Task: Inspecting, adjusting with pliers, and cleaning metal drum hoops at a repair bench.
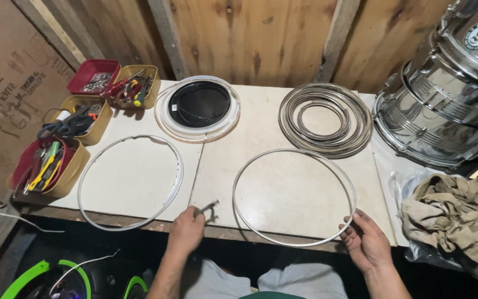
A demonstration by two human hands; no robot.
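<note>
A thin metal hoop (238, 171) lies flat on the white table (217, 160), right of centre near the front edge. My right hand (365, 241) grips its near right rim with thumb and fingers. My left hand (186, 231) is closed on a small grey metal tool (208, 207) just left of that hoop, at the table's front edge. A second, white-coated hoop (179, 166) lies flat to the left, overhanging the front edge slightly.
At the back lie a stack of black and clear round drumheads (199, 105) and a pile of nested metal hoops (326, 119). Several tool-filled trays (78, 119) line the left side. Chrome drum shells (443, 105) and a crumpled cloth (455, 221) sit right.
</note>
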